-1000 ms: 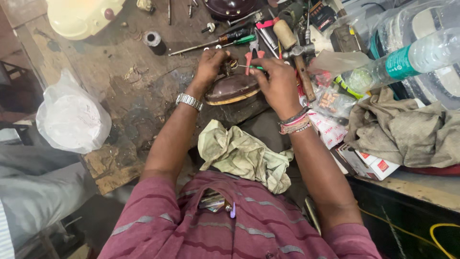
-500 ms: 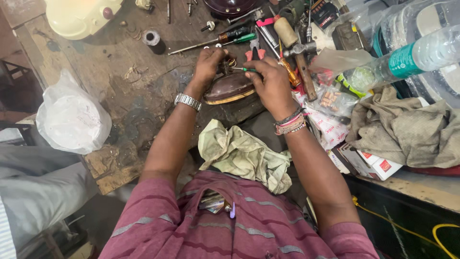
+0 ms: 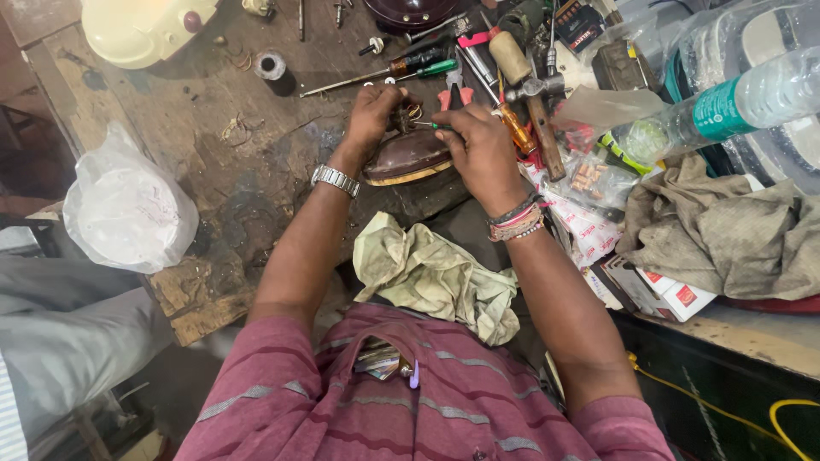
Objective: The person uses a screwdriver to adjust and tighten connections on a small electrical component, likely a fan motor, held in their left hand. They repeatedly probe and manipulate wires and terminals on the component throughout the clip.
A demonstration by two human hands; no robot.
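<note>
Cluttered wooden desk (image 3: 213,145) fills the upper frame. At upper centre a brown iron (image 3: 408,158) lies between both hands: left hand (image 3: 373,115) pinches its top edge; right hand (image 3: 483,149), just beside it, grips a green-handled screwdriver (image 3: 431,125).

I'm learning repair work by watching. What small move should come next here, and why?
Probably keep the left hand steadying the brown iron-shaped casing while the right hand turns the green-tipped tool at its top, since the tip already sits there.
</note>
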